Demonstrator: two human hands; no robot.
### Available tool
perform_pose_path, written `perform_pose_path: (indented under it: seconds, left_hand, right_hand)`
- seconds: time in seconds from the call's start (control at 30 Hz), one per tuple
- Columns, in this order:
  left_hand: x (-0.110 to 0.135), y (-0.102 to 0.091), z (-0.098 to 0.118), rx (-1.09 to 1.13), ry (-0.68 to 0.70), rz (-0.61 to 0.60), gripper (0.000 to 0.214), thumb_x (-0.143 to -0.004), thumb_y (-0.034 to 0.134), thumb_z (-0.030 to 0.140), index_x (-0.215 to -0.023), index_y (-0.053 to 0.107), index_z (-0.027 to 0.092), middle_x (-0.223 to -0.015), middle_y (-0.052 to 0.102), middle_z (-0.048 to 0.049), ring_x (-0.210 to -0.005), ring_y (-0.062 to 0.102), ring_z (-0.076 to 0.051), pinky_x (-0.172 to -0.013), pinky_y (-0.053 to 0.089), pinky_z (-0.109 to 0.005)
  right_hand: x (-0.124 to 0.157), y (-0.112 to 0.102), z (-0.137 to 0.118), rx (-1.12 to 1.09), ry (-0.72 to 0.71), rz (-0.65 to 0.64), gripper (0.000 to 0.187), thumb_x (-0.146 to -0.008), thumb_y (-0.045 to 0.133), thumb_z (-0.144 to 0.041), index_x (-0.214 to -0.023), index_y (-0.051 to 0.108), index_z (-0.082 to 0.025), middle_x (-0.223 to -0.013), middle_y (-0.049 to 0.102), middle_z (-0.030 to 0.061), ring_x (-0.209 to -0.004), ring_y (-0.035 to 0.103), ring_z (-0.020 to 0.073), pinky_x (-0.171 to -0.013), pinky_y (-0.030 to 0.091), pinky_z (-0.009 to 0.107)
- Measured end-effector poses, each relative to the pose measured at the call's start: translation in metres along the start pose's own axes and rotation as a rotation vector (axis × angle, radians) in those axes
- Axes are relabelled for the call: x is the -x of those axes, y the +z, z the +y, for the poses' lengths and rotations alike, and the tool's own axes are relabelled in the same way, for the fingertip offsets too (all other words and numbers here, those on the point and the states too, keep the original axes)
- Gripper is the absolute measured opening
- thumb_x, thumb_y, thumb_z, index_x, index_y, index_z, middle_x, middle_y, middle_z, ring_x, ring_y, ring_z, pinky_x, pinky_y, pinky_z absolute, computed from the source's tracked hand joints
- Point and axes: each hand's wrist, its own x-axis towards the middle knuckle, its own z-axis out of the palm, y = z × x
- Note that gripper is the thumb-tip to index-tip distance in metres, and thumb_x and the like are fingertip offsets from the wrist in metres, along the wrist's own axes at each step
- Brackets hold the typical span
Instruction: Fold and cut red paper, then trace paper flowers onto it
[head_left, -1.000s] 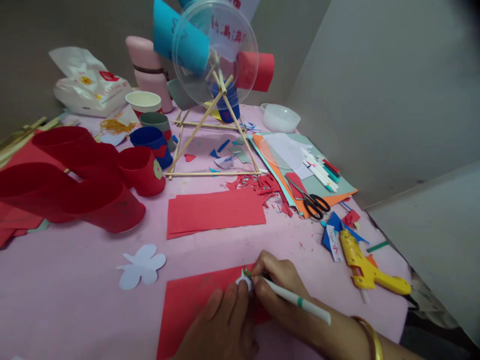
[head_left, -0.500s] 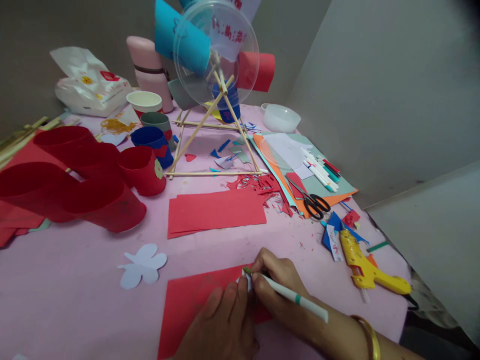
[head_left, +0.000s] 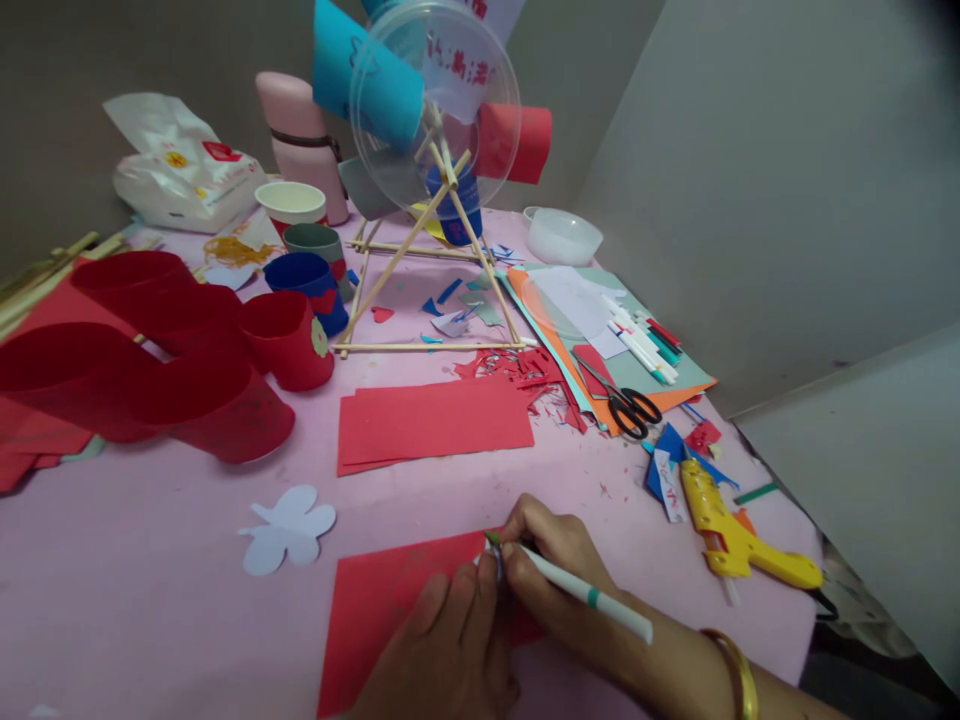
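Note:
My right hand (head_left: 559, 565) is closed around a white marker pen (head_left: 589, 590) with a green band. The pen's tip points at a small pale paper piece (head_left: 491, 545), partly green, by the top edge of a sheet of red paper (head_left: 375, 590). My left hand (head_left: 450, 640) lies flat on that sheet with its fingers stretched, pressing the small piece at its fingertips. Most of the small piece is hidden by my fingers. A white flower-like paper cutout (head_left: 289, 530) lies to the left, and red paper strips (head_left: 435, 425) lie just beyond.
Red paper cups (head_left: 225, 410) stand at the left. A stick frame (head_left: 409, 240) carrying paper cups rises at the back. Black-handled scissors (head_left: 630, 410), several markers (head_left: 645, 345) and a yellow glue gun (head_left: 739, 545) lie on the right, near red paper scraps (head_left: 525, 370).
The pen's back end has moved very slightly left, its tip staying near the small paper piece. My left hand keeps its place on the red paper.

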Motion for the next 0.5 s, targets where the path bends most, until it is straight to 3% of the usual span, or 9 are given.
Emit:
perform_pose_path:
  seconds: [0.5]
  left_hand:
    - [-0.0008, -0.0011, -0.0018, -0.002, 0.005, -0.014, 0.03, -0.091, 0.043, 0.036, -0.094, 0.067, 0.019, -0.105, 0.068, -0.0055, -0.102, 0.053, -0.021, -0.089, 0.031, -0.034]
  right_hand:
    - [0.0028, -0.0027, -0.0043, -0.087, -0.038, 0.007, 0.008, -0.071, 0.041, -0.016, -0.067, 0.04, -0.022, -0.05, 0.043, -0.0069, -0.041, 0.037, 0.0084, -0.041, 0.028, 0.019]
